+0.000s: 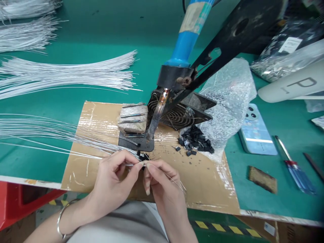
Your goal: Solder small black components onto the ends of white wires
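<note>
My left hand (112, 184) and my right hand (164, 180) meet over the cardboard's front part, fingertips nearly touching. Both are closed in a pinch on thin white wire; the exact spot between the fingertips is too small to make out. A wire end (177, 184) trails to the right past my right hand. Just behind my fingers, a bundle of white wires (86, 138) comes in from the left, and black pieces (143, 157) sit at its ends. The tip of a blue-handled soldering iron (155, 119) points down over a dark plate (149, 143) beyond my hands.
Black arm (227, 37) holds the iron above a small fan (174, 113). Loose black pieces (196, 140) lie by bubble wrap (227, 91). A block with metal rods (133, 126) stands left of the tip. Phone (258, 135), screwdriver (296, 168) and brown block (262, 179) lie right.
</note>
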### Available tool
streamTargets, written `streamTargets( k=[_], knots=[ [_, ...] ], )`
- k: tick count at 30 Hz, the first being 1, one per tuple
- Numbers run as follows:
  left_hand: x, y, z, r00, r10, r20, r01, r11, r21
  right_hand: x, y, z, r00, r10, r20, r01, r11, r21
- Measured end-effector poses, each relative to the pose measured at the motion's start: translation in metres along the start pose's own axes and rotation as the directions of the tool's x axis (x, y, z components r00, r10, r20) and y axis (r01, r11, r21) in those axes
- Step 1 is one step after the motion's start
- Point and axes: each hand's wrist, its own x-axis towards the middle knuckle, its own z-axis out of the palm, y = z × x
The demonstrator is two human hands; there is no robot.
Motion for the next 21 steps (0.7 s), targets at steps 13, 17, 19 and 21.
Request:
streamTargets(
  k=[13, 17, 19, 21],
  knots=[
    [0.002, 0.0, -0.002, 0.997, -0.077, -0.02, 0.074, 0.987, -0.141, -0.003, 0.004, -0.009, 0.998, -0.057, 0.028, 0.059, 0.993, -0.099],
    [0.001, 0.001, -0.003, 0.998, -0.059, -0.029, 0.055, 0.991, -0.126, -0.004, 0.006, -0.009, 0.992, -0.125, 0.029, 0.128, 0.977, -0.168],
    [0.0, 0.001, -0.003, 0.998, -0.047, -0.034, 0.043, 0.992, -0.117, -0.004, 0.006, -0.008, 0.99, -0.142, 0.023, 0.144, 0.974, -0.176],
    [0.0, 0.001, -0.003, 0.999, -0.033, -0.038, 0.029, 0.994, -0.109, -0.004, 0.006, -0.007, 0.99, -0.142, 0.015, 0.143, 0.973, -0.183]
  ],
)
